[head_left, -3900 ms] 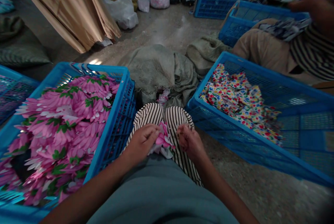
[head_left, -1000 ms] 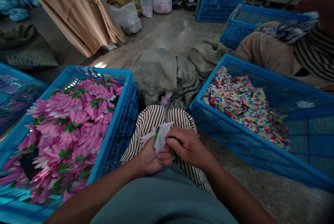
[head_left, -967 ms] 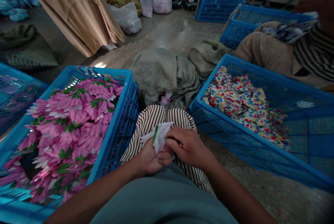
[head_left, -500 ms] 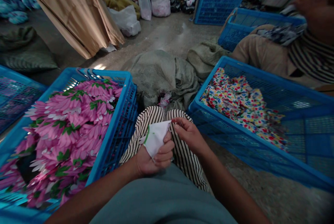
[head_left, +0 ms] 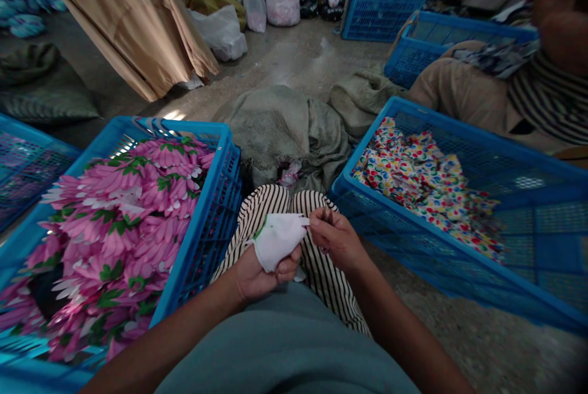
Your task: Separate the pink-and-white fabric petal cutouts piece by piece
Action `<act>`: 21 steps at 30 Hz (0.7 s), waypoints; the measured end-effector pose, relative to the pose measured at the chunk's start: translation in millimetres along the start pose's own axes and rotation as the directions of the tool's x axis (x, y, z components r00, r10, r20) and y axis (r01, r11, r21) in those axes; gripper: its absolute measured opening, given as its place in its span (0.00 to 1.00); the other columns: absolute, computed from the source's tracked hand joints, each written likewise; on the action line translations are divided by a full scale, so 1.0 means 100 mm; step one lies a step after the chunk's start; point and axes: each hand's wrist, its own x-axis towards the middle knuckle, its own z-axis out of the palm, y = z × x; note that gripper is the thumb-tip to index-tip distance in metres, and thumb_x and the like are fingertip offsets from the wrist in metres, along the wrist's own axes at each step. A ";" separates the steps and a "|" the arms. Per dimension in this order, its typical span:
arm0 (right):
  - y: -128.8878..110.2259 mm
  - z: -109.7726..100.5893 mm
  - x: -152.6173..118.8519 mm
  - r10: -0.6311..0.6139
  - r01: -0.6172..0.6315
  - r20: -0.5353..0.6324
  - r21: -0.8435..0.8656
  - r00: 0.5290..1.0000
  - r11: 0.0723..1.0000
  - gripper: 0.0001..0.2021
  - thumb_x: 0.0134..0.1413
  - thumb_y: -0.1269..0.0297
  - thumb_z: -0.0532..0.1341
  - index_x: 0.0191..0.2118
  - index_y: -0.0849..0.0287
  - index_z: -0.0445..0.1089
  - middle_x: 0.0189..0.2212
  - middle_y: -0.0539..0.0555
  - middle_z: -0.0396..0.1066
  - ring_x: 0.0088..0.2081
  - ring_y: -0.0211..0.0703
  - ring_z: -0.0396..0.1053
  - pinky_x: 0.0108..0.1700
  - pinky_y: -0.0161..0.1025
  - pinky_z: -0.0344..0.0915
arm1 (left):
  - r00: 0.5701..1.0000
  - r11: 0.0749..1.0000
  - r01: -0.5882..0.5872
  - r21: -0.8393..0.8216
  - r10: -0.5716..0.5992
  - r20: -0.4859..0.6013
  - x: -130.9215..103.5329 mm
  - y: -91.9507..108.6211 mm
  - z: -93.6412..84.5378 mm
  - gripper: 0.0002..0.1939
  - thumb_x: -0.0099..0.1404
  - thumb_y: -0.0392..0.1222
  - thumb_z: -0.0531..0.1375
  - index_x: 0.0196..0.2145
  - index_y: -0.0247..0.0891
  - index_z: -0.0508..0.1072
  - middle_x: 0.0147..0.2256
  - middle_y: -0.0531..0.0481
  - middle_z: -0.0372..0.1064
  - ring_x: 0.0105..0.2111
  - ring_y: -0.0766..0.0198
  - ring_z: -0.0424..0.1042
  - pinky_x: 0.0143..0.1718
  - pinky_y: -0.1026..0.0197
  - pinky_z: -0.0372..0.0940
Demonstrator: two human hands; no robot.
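Observation:
A small white fabric piece (head_left: 278,238) with a green edge lies over my left hand (head_left: 261,277), whose fingers are curled round its lower side. At its right end the cloth splits into narrow points. My right hand (head_left: 337,238) is closed in a pinch on one of these points, its fingertips touching the cloth. Both hands are above my striped trouser legs (head_left: 316,265). To the left, many pink fabric petal pieces (head_left: 133,204) with green ends fill a blue plastic crate (head_left: 197,222). Whether anything else is inside my left fist is hidden.
At the right, a long blue crate (head_left: 459,247) holds colourful patterned fabric pieces (head_left: 413,179). Green-grey sacking (head_left: 280,124) lies ahead of my knees. Another person (head_left: 478,84) sits at the upper right. A tan cloth-covered object (head_left: 128,20) and more blue crates (head_left: 386,5) stand farther back.
The white fabric has turned and spread flatter over my left hand, its split points now showing. My right hand has shifted slightly right and down, still pinching at its end.

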 end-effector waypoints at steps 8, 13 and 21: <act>0.01 0.02 -0.01 0.008 -0.001 -0.084 0.088 0.996 0.996 0.09 0.44 0.63 0.61 0.23 0.59 0.60 0.09 0.39 0.50 0.11 0.26 0.42 0.13 0.27 0.39 | 0.992 0.998 -0.068 0.002 0.068 -0.102 -0.01 0.09 0.03 0.26 0.60 0.55 0.47 0.46 0.32 0.66 0.37 0.38 0.70 0.35 0.53 0.70 0.37 0.50 0.62; 0.01 0.06 -0.03 0.040 -0.024 -0.118 0.136 0.992 0.990 0.10 0.42 0.64 0.62 0.22 0.60 0.59 0.10 0.40 0.51 0.11 0.26 0.43 0.13 0.27 0.39 | 0.944 0.961 -0.196 0.196 0.239 -0.229 0.01 0.10 0.03 0.20 0.58 0.54 0.52 0.37 0.33 0.67 0.32 0.44 0.69 0.31 0.61 0.69 0.32 0.59 0.63; 0.15 0.16 -0.02 0.067 -0.038 -0.207 0.142 0.976 0.989 0.10 0.43 0.64 0.61 0.20 0.60 0.59 0.08 0.40 0.50 0.11 0.26 0.43 0.13 0.27 0.39 | 0.643 0.361 -0.314 0.878 0.762 -0.083 -0.01 0.00 0.10 0.18 0.42 0.36 0.67 0.33 0.37 0.69 0.36 0.50 0.65 0.37 0.64 0.64 0.38 0.67 0.58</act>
